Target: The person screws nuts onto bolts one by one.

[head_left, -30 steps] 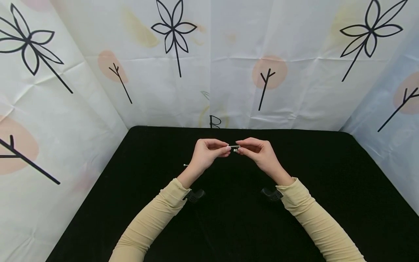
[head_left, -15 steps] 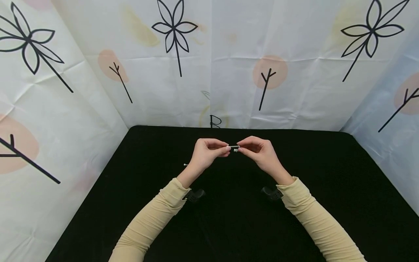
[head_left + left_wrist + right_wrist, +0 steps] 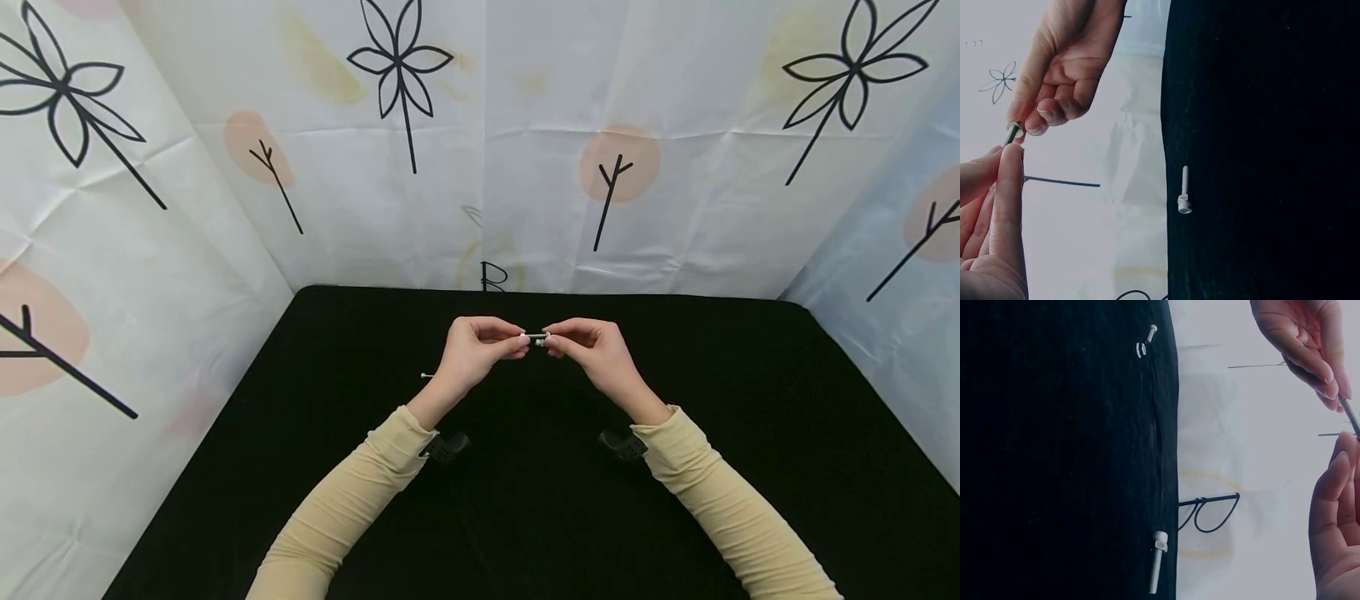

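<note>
My left hand pinches one end of a thin metal bolt between thumb and forefinger. At the bolt's other end, my right hand pinches a small round metal piece, seen as a nut-like ring in the left wrist view. The fingertips hide most of that piece. The right wrist view shows the bare bolt shank running between both sets of fingertips. Just below the held bolt in the head view, a second bolt with a nut near its head lies on the black cloth.
A smaller screw lies on the black tablecloth with ring-shaped washers beside it. The left forearm partly covers this spot in the head view. A white printed curtain encloses the table's back and sides.
Both hands stay in place with the bolt held level between them. The right hand's upper fingers have dipped slightly, and its lower fingers show below the thumb.
</note>
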Demonstrator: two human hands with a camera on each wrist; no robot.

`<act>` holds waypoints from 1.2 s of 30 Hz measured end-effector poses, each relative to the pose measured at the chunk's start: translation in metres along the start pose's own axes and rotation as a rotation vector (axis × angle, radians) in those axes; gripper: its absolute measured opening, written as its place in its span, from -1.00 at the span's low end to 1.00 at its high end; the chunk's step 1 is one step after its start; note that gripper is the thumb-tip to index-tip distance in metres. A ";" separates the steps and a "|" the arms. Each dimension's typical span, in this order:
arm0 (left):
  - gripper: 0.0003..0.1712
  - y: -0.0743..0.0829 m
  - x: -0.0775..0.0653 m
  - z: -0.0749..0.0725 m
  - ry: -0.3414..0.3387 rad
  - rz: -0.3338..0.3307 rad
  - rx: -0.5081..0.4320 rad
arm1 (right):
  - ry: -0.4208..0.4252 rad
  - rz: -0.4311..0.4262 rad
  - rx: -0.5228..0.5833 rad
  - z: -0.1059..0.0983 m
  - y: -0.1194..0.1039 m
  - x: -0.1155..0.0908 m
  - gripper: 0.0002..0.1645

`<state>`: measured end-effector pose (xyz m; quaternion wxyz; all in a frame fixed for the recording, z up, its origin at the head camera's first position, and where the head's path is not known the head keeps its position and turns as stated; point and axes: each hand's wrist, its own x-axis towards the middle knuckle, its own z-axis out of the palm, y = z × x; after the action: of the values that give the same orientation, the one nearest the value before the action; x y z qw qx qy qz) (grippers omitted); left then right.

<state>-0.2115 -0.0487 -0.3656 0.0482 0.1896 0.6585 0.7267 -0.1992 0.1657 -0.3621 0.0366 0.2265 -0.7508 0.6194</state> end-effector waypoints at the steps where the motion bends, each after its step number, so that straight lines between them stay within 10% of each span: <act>1: -0.79 0.000 0.000 0.000 0.001 0.001 0.001 | 0.001 0.009 -0.001 -0.001 0.003 0.001 -0.79; 21: -0.81 -0.004 0.000 0.003 0.021 0.017 0.001 | -0.070 0.163 0.088 -0.002 0.014 0.003 -0.48; 36: -0.76 -0.003 0.001 0.002 -0.002 0.012 -0.023 | -0.082 0.105 0.089 -0.004 0.012 0.003 -0.62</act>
<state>-0.2123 -0.0461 -0.3683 0.0466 0.1936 0.6489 0.7344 -0.2079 0.1703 -0.3712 -0.0368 0.2135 -0.7341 0.6436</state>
